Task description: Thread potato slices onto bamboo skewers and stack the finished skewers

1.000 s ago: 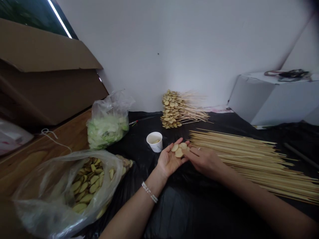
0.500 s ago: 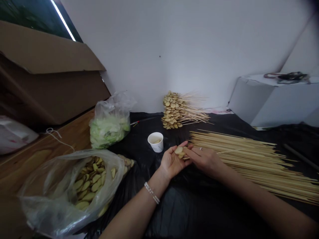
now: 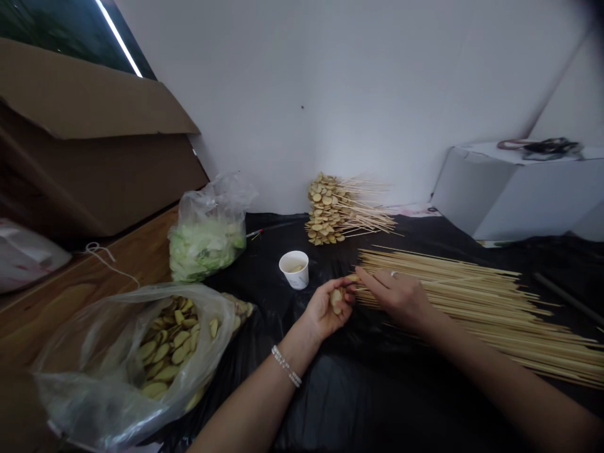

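My left hand (image 3: 325, 307) is curled shut around a few pale potato slices (image 3: 336, 297) just right of the white paper cup (image 3: 294, 269). Beside it, my right hand (image 3: 399, 292) lies palm down on the near end of the pile of bare bamboo skewers (image 3: 476, 302), its fingertips touching their ends next to the left hand. Whether those fingers grip a skewer is hidden. A clear bag of potato slices (image 3: 160, 346) lies open at the lower left.
A stack of finished potato skewers (image 3: 337, 211) sits at the back by the white wall. A bag of green leaves (image 3: 205, 239) stands left of the cup. A cardboard box (image 3: 89, 145) and a white box (image 3: 514, 189) flank the black-covered table (image 3: 358, 390).
My left hand has closed from an open palm into a curl around the slices. My right hand has left the palm and moved right onto the ends of the bare skewers.
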`<state>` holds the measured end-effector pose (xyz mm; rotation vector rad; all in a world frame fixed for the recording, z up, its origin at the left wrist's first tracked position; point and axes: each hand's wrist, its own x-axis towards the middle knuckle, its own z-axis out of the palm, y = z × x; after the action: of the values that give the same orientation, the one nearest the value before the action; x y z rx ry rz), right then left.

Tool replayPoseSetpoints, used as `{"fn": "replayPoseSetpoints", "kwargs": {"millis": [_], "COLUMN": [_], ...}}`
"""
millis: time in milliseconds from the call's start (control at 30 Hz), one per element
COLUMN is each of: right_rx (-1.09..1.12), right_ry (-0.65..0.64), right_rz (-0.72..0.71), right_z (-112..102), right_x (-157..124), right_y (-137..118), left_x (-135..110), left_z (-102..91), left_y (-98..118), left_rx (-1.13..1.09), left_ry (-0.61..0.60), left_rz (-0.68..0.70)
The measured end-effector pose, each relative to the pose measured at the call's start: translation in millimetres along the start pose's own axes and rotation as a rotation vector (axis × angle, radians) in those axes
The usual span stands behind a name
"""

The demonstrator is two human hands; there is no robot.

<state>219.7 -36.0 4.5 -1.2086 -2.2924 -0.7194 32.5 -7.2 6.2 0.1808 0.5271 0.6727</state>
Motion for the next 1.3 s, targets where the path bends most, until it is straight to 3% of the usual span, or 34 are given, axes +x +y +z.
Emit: {"fn": "replayPoseSetpoints", "kwargs": {"millis": [233, 400, 633, 967, 1300], "right_rx": [-0.025, 0.052, 0.048, 0.173, 0.222], "right_ry": [-0.065, -0.130, -0.229, -0.284, -0.229], "right_rz": [-0.061, 0.126, 0.279, 0.223, 0.251], "right_z": [2, 1, -7, -3, 1], "right_x": [2, 8, 15, 13, 10], "right_y": [-5, -11, -14, -16, -20], "left_x": [3, 6, 4, 4, 5], "left_z": [-3.4, -6.7, -6.4, -5.6, -3.6], "left_y": [-4, 0, 6, 4, 1], "left_rx": [0.235, 0.253, 0.190, 0.232, 0.258], "left_ry": [0.051, 0.128, 0.167, 0.145, 0.151], "left_rz": [0.189, 0.324, 0.350, 0.373, 0.395]}}
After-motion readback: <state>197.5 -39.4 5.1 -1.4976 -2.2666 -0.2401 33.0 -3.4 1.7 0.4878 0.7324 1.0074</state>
